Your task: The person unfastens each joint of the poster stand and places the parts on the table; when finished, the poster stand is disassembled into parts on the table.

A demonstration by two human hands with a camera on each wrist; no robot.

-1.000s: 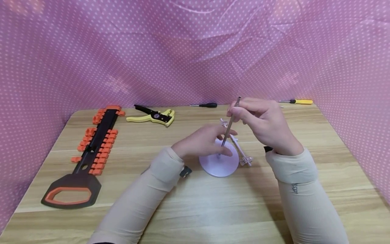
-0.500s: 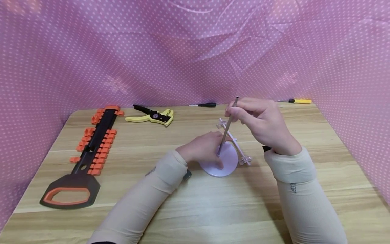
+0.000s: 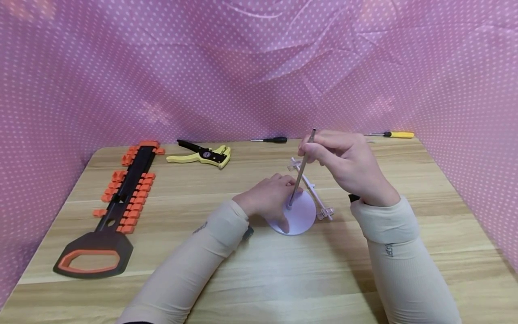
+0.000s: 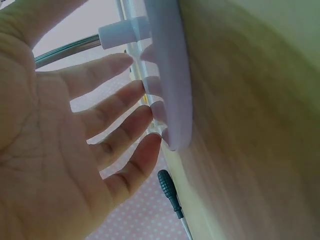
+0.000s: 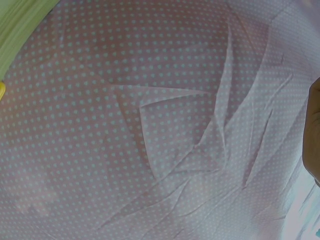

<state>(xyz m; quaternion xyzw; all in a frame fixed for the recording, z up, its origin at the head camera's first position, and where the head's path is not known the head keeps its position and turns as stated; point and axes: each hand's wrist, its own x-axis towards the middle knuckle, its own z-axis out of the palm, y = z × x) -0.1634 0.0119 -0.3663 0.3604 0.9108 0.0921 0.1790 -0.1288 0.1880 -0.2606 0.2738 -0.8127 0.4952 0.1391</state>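
My right hand (image 3: 348, 162) pinches a thin metal rod (image 3: 301, 175) near its top, holding it tilted. The rod's lower end stands in a short collar (image 4: 120, 32) at the middle of a pale lilac disc-shaped base (image 3: 301, 216) on the table. My left hand (image 3: 265, 198) rests on that disc, thumb and fingers spread on either side of the collar. In the left wrist view its fingertips touch the disc's face. Just right of the disc lies a lilac crossbar (image 3: 317, 195) with clip-like ends. The right wrist view catches only a sliver of the hand (image 5: 312, 132).
A black rack with orange clips (image 3: 139, 193) and a large handle lies at the left. Along the back are a yellow-and-black wire stripper (image 3: 208, 154), a black screwdriver (image 3: 277, 140) and a yellow screwdriver (image 3: 400, 135). A pink dotted curtain (image 3: 259, 81) encloses the table.
My left hand has drawn back from around the rod and come down onto the disc, its thumb shifting toward the near rim. The right hand keeps its pinch on the rod, almost still.
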